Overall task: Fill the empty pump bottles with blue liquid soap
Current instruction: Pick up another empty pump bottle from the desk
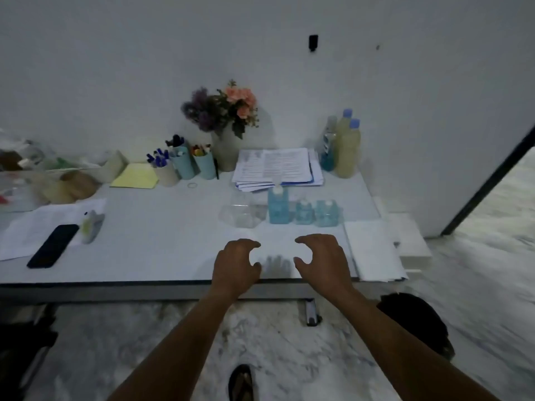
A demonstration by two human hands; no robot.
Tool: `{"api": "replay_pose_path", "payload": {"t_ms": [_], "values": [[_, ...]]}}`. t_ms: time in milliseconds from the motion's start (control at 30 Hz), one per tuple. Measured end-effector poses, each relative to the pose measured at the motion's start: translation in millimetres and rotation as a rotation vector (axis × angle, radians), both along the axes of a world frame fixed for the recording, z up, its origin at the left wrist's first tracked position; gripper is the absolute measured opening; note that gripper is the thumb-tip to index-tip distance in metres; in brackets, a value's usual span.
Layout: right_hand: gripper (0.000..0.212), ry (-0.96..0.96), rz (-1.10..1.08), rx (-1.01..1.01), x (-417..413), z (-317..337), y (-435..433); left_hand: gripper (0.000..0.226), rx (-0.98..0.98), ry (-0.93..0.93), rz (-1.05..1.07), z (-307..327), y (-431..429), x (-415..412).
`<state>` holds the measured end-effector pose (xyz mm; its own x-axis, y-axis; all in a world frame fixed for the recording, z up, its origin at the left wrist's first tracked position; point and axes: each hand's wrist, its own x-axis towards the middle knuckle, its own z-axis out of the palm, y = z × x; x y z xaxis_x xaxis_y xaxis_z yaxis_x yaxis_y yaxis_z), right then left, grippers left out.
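Observation:
Three clear bottles holding blue liquid stand in a row on the white table (162, 250): a taller one (278, 205), a short one (304, 212) and another short one (327, 212). A clear empty container (241, 215) sits just left of them. My left hand (236, 264) and my right hand (322, 260) hover over the table's near edge in front of the bottles, fingers curled and apart, holding nothing. At the back right stand a bottle with blue liquid at its bottom (328, 149) and two yellowish bottles with blue caps (347, 146).
A stack of papers (278, 167), a flower vase (225, 123), pen cups (182, 163) and a yellow pad (136, 176) line the back. A black phone (53, 246) and paper sheets lie at the left. More white sheets (373, 250) lie at the right edge.

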<state>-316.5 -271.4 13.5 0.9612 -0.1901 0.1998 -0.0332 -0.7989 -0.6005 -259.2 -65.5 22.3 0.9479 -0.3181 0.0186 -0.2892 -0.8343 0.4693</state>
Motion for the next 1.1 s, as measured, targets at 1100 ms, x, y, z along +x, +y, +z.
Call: {"api": "replay_pose_path", "payload": {"t_ms": [1100], "values": [[0.075, 0.197, -0.085, 0.096, 166, -53, 80, 0.093, 0.371, 0.228, -0.25, -128, 74, 155]]}}
